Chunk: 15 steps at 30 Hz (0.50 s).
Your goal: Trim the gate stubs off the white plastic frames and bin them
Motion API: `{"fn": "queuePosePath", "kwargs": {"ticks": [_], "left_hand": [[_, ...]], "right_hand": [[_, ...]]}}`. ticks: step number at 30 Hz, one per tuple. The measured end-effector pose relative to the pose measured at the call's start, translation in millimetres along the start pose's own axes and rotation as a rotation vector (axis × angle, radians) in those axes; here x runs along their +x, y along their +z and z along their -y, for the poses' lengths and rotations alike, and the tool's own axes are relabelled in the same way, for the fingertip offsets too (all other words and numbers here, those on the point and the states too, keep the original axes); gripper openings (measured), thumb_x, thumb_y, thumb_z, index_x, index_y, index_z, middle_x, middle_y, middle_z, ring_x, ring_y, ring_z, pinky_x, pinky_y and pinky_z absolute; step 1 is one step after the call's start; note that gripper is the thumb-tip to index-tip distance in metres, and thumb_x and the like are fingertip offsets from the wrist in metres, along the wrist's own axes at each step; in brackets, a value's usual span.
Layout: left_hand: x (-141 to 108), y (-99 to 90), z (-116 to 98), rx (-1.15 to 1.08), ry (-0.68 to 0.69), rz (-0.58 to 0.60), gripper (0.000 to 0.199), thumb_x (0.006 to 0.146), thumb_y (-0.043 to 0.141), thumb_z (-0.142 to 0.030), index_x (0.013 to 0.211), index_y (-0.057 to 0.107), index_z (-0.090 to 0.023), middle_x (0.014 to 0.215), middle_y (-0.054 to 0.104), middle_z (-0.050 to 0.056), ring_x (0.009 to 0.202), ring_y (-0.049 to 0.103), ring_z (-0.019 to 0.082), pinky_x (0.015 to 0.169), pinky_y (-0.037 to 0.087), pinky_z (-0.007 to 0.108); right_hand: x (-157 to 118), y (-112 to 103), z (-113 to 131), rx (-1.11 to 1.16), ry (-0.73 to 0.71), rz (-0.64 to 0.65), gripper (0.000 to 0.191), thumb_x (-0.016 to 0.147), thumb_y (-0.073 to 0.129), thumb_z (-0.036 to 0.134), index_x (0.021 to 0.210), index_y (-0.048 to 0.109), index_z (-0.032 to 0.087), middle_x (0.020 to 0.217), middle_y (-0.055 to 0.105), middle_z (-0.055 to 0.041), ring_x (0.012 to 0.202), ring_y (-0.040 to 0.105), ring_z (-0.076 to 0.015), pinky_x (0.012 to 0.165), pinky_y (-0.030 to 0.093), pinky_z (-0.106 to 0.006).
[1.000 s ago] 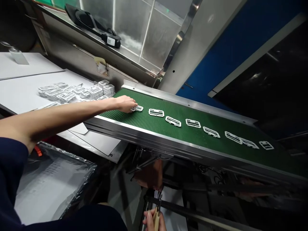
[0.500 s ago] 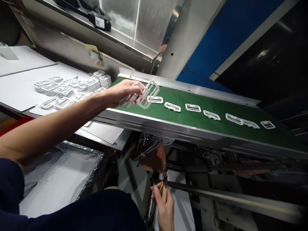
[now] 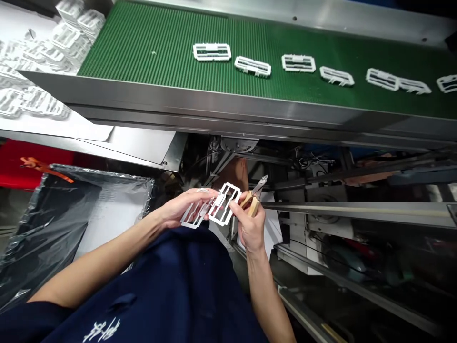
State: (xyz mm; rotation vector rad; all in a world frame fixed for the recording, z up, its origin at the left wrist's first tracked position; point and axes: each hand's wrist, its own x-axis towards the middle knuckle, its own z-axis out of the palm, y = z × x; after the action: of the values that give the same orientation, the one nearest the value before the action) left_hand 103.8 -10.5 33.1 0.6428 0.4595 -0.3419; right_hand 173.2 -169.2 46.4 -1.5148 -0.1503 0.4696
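My left hand point(image 3: 183, 207) grips a moulded white plastic frame point(image 3: 223, 204), with a second, joined frame point(image 3: 194, 214) reaching towards the palm. My right hand point(image 3: 251, 225) sits just beside the frame's right end, closed around small wooden-handled side cutters point(image 3: 254, 202). The metal jaws point up and away from the plastic. Both hands are held in front of my dark blue shirt point(image 3: 160, 290), below the green conveyor belt point(image 3: 143, 43). On that belt lies a row of similar white frames point(image 3: 212, 52).
A heap of white frames point(image 3: 64, 38) lies on white sheets at the upper left. A steel rail point(image 3: 214, 107) runs along the belt's near side. At the lower left is a foil-lined bin point(image 3: 107, 214), with an orange strip point(image 3: 46, 169) beyond it. Machinery and wires sit beneath the belt.
My left hand has come back from the belt towards my body with the frames in it. My right hand has risen with the cutters, and the view has tilted downward.
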Motion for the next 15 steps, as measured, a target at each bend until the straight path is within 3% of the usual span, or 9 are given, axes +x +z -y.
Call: {"fn": "queuePosePath", "kwargs": {"ticks": [6, 11, 15], "left_hand": [[-2.5, -0.6, -4.1, 0.137, 0.117, -0.018, 0.02, 0.08, 0.062, -0.026, 0.098, 0.061, -0.018, 0.075, 0.06, 0.002, 0.066, 0.057, 0.015, 0.063, 0.047, 0.027], [0.6, 8.4, -6.0, 0.246, 0.087, -0.01, 0.016, 0.078, 0.065, -0.027, 0.09, 0.061, -0.018, 0.074, 0.059, 0.001, 0.065, 0.056, 0.014, 0.062, 0.046, 0.026], [5.9, 10.0, -3.5, 0.358, 0.074, -0.068, 0.025, 0.073, 0.071, -0.025, 0.095, 0.061, -0.018, 0.071, 0.059, 0.001, 0.064, 0.055, 0.014, 0.059, 0.045, 0.025]], "right_hand": [[-11.9, -15.1, -9.1, -0.02, 0.05, 0.049, 0.023, 0.069, 0.069, 0.025, 0.088, 0.055, 0.021, 0.071, 0.05, 0.0037, 0.061, 0.046, -0.0103, 0.062, 0.041, -0.025], [-14.3, -21.5, -11.0, -0.028, 0.055, 0.081, 0.023, 0.071, 0.069, 0.027, 0.087, 0.054, 0.021, 0.069, 0.051, 0.0033, 0.06, 0.047, -0.0108, 0.06, 0.041, -0.026], [-14.9, -25.0, -13.3, 0.021, 0.062, 0.091, 0.023, 0.071, 0.069, 0.025, 0.088, 0.054, 0.021, 0.073, 0.053, 0.0024, 0.063, 0.05, -0.0111, 0.063, 0.043, -0.026]]}}
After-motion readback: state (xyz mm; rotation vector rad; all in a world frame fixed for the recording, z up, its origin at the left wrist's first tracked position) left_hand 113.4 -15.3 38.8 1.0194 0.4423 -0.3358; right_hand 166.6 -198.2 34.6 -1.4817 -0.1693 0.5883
